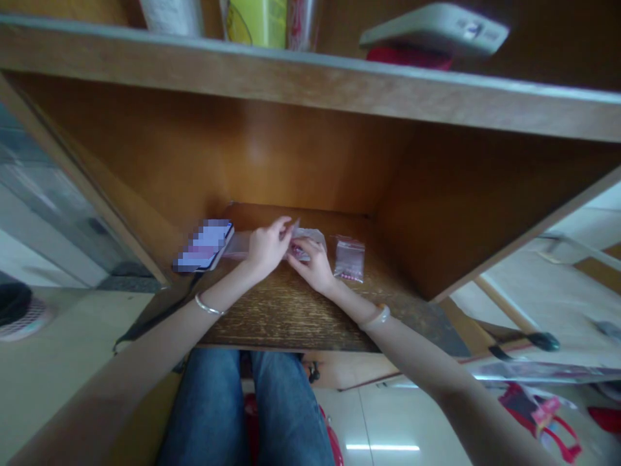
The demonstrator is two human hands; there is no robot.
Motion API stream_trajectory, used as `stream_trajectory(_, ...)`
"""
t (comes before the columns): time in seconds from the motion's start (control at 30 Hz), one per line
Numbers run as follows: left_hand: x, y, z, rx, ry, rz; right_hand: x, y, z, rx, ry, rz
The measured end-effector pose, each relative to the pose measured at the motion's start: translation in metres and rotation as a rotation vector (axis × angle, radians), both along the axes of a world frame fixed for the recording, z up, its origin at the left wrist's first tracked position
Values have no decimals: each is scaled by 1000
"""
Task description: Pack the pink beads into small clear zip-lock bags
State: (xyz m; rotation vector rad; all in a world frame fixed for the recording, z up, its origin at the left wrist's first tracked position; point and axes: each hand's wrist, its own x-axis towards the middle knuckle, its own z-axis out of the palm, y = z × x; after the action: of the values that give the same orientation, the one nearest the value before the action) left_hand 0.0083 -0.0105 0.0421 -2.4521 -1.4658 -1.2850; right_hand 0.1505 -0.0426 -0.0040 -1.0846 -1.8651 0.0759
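Over the wooden desk my left hand (268, 249) has its thumb and fingers closed on a small translucent plastic bag (295, 226). My right hand (314, 266) is close beside it, fingers bent together at the bag's lower part; what they pinch is too small to make out. Behind the right hand lies a crumpled white wrapper or sheet (314, 235). A clear zip bag (350, 260) with small pink beads along its bottom lies to the right. Partly behind the left hand is a flat clear plastic sleeve (237, 246).
At the left a phone (204, 246) with a lit screen leans near the desk's side wall, a dark cable running from it. The wooden desk (281, 317) is enclosed by side panels. A shelf edge (310, 77) crosses above, carrying containers and a white device (436, 32).
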Motion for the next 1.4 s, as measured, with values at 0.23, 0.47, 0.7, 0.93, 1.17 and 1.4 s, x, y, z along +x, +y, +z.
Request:
stream_trajectory(0.23,14,-19,-38,64,-287,-441,6,2,-2,41,64,-64)
stream_trajectory(0.47,3,-9,-40,62,-313,-532,5,0,0,55,34,-45)
stream_trajectory(0.7,1,-6,-41,107,-274,-634,7,-1,1,48,-75,-113)
stream_trajectory(0.93,2,-11,-37,196,-257,-623,3,1,-1,81,-67,-20)
stream_trajectory(1.17,0,-10,-32,270,-249,-552,-1,-1,2,122,84,15)
stream_trajectory(1.4,-2,-12,-32,235,-233,-460,-1,-7,7,31,213,28)
